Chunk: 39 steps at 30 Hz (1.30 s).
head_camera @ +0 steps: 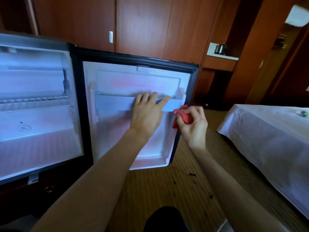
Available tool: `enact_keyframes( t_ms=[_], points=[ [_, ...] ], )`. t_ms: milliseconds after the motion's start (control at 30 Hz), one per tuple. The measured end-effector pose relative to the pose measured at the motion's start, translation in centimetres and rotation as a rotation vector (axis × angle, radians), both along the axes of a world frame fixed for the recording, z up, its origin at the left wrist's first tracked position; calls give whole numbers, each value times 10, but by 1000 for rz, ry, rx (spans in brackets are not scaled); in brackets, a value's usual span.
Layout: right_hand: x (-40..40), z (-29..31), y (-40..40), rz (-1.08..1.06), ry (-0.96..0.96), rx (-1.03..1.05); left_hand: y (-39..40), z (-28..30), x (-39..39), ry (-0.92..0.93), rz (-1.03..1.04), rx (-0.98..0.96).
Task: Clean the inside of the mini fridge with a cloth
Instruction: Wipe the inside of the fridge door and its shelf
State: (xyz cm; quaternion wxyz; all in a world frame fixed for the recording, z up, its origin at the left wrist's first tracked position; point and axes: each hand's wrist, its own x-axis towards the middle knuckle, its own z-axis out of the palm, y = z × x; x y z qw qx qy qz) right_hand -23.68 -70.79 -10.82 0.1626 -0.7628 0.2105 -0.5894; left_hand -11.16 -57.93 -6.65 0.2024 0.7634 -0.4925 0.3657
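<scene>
The mini fridge (38, 104) stands open at the left of the view, its white cavity showing a wire shelf (33, 100) partway up, and its door (133, 114) is swung fully out so that the inner liner faces the person, which puts every part of the lining within reach from 1 spot. Across the upper part of the door runs a white door rail (117, 102), and the left hand (147, 111) lies over it with its fingers spread and hooked across the top edge; this looks like a steadying hold, keeping the door from swinging while the other hand works, though the blur leaves it unclear how firmly the fingers close on the rail. The right hand (192, 124) is just beside the rail's right end, near the door's outer edge, with fingers and thumb curled round a bunched red cloth (182, 117); gathered small like this, the cloth can be pushed into the narrow corner where rail meets liner. The cloth seems not quite to touch the plastic. Further out, striped carpet (150, 190) carries a few dark crumbs (192, 174) below the right forearm, a bed (267, 131) with a white sheet fills the right side, and a kettle (220, 49) sits in a wooden niche beyond the door.
</scene>
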Motion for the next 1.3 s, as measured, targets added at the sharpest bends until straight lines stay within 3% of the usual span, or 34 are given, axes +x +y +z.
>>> enact_keyframes(
  t_ms=[200,300,367,533,633,733,867,933,1033,1167,1300],
  points=[
    [-9,-122,15,-28,167,143,-3,-4,3,-40,-3,-13],
    [-16,-139,24,30,273,256,-5,-2,5,-25,6,2],
    [-20,-115,22,24,274,206,-5,-1,5,-21,-5,6],
    [-7,15,12,21,-72,22,-2,-1,5,-21,-17,-19],
    [-4,46,10,32,-121,-48,1,2,3,7,-24,17],
    [-6,10,12,41,-74,-22,4,3,2,17,-33,33],
    [-21,-101,20,10,217,49,5,3,0,24,-16,35],
    [-27,-118,21,18,290,76,4,5,1,25,-21,43],
    [-24,-66,13,47,238,39,5,4,2,21,-28,39],
    [-12,39,8,49,-68,-21,6,2,3,27,-39,34],
    [-7,48,13,33,-70,-92,7,4,2,36,-42,49]
  ],
)
